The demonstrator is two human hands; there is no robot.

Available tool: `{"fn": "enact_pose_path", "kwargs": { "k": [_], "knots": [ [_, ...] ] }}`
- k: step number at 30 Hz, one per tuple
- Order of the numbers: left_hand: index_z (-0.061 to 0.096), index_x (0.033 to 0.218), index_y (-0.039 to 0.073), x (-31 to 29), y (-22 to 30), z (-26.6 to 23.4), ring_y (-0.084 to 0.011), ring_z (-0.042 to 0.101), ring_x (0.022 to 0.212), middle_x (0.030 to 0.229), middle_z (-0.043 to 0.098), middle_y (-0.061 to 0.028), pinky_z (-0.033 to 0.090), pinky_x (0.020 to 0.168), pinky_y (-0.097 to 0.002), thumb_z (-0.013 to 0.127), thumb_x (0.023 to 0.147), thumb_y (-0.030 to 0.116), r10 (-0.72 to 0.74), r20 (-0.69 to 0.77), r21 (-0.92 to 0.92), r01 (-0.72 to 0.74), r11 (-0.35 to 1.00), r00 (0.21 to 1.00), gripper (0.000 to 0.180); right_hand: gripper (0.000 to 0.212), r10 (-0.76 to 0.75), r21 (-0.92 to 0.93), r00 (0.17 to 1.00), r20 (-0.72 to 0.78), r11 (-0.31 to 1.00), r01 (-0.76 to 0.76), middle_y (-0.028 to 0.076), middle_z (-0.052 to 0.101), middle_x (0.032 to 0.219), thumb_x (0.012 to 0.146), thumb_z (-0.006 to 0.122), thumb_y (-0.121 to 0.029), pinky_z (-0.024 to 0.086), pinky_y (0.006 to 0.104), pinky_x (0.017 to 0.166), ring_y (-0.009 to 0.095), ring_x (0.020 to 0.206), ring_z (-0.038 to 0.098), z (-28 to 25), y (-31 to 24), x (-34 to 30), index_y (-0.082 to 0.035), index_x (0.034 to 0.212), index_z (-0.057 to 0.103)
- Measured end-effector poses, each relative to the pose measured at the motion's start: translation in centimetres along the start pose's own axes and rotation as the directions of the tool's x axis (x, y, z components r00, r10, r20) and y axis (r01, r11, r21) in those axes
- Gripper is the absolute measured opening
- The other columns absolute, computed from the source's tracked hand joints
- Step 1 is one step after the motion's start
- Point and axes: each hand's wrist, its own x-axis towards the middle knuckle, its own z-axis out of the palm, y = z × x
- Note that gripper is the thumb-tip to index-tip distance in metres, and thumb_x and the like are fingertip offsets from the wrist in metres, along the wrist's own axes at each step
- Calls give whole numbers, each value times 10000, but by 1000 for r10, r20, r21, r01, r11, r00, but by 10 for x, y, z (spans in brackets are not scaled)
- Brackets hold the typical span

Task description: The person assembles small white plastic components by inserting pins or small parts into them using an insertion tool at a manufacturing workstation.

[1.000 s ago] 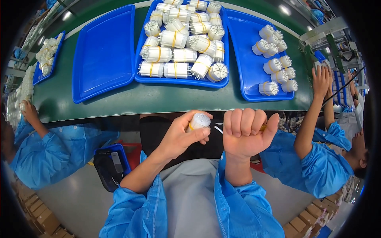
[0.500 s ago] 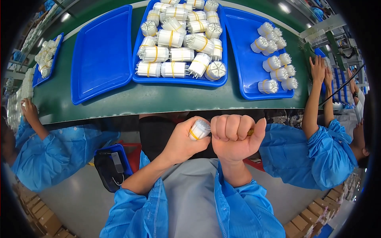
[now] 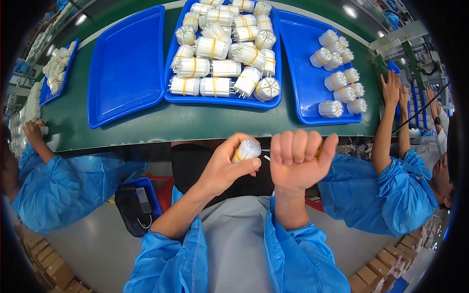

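Over my lap, just off the table's near edge, my left hand (image 3: pixel 223 168) is closed round a white cylindrical part (image 3: pixel 248 150) with a yellow band and a clear-looking end that faces up and right. My right hand (image 3: pixel 300 163) is a fist just right of it, apart from the part. A bit of yellow shows between its fingers and thumb. On its left side a thin rod and a small white tip (image 3: pixel 266 157) stick out toward the part. Most of what the fist holds is hidden, so its kind cannot be told.
On the green table (image 3: pixel 195 119) stand a blue tray of banded white cylinders (image 3: pixel 215 87), a bare blue tray (image 3: pixel 128 68) to its left and a blue tray (image 3: pixel 305 93) with several cylinders to its right. Co-workers' arms (image 3: pixel 388 112) reach in at both sides.
My hands have drawn apart: the right fist has moved right and slightly up, and a gap now shows between it and the white part. My left hand still grips the part.
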Motion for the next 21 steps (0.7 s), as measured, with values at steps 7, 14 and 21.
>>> {"fn": "enact_pose_path", "kwargs": {
  "k": [7, 14, 21],
  "knots": [
    [528, 1241, -29, -7, 8, 3, -105, 577, 676, 880, 596, -74, 462, 521, -247, 702, 853, 101, -126, 17, -255, 126, 959, 992, 445, 595, -51, -68, 996, 76, 996, 56, -7, 340, 542, 1044, 224, -518, 294, 306, 504, 148, 485, 316, -5, 0, -7, -130, 601, 307],
    [559, 1194, 4, -11, 11, 7, -45, 534, 650, 826, 579, -12, 426, 504, -197, 702, 828, 90, -142, 10, 17, 142, 990, 990, 402, 593, -45, -61, 996, 75, 997, 49, -16, 322, 522, 1046, 216, -510, 286, 303, 492, 143, 470, 298, -2, 7, -10, -133, 597, 303],
    [584, 1094, -3, -8, 4, 8, -54, 531, 695, 857, 594, -17, 455, 587, -223, 686, 809, 58, -77, -47, 269, 87, 959, 996, 309, 579, 48, -71, 993, 106, 997, -41, -15, 314, 518, 1053, 218, -491, 273, 305, 476, 135, 458, 262, -7, 12, -10, -139, 599, 294]
  ]
}}
